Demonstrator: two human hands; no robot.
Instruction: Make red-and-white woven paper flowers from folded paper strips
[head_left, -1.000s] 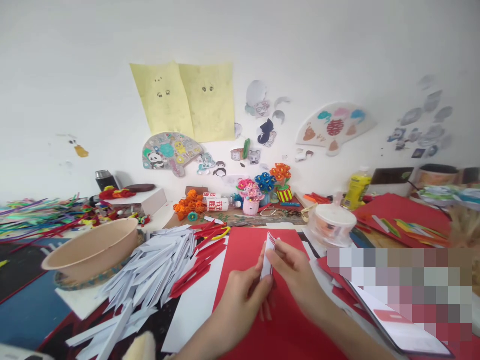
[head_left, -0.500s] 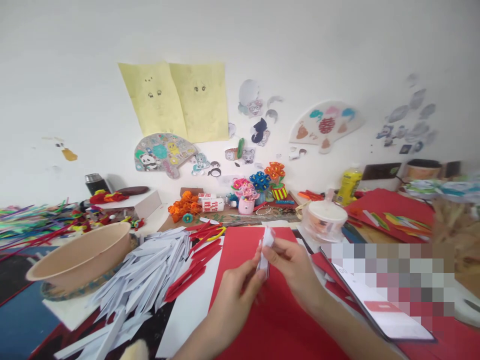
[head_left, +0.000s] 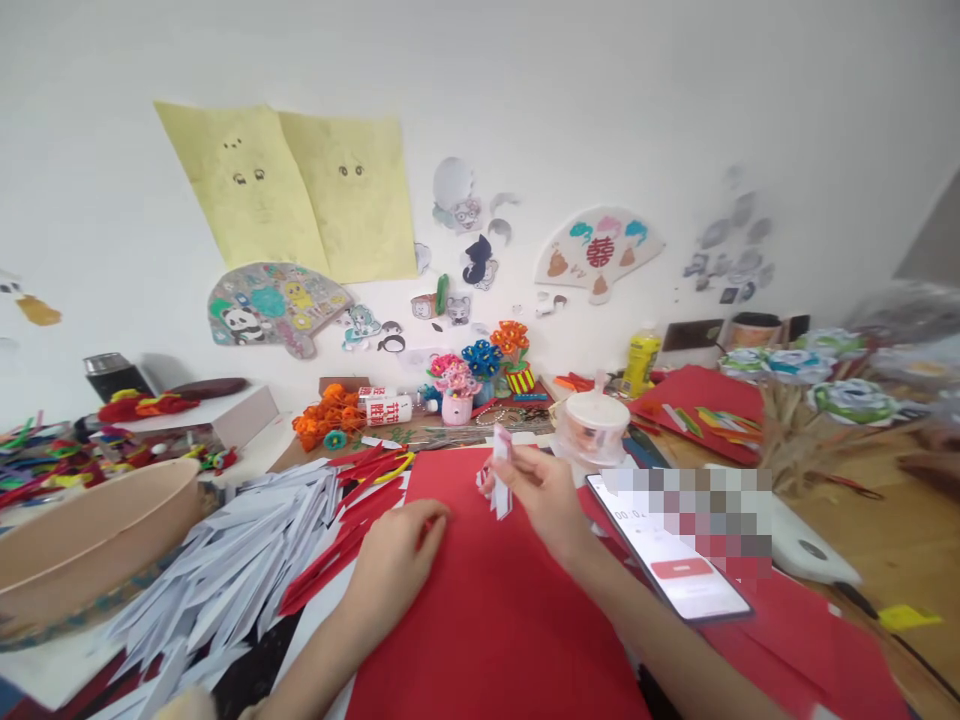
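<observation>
Above the large red sheet (head_left: 495, 610), my right hand (head_left: 544, 500) pinches a small piece of folded white paper (head_left: 502, 485) with a little red on it, standing upright between thumb and fingers. To the left of it, apart from the folded paper, my left hand (head_left: 397, 555) hovers over the left part of the red sheet. Its fingers are loosely bent, the thumb stands a little away from them, and nothing shows in it. Beside that hand lie folded red paper strips (head_left: 337, 545) and a heap of folded white paper strips (head_left: 225, 560).
At the left stands a beige bowl (head_left: 97, 510). A phone (head_left: 705, 590) lies right of the sheet, partly blurred out. Farther back are a round lidded tub (head_left: 596, 420), a yellow bottle (head_left: 640, 365), small pots of craft flowers (head_left: 457, 395) and a white box (head_left: 217, 415).
My left hand has let go of the folded paper and moved left, away from it. My right hand now holds the paper alone. The view has turned to the right.
</observation>
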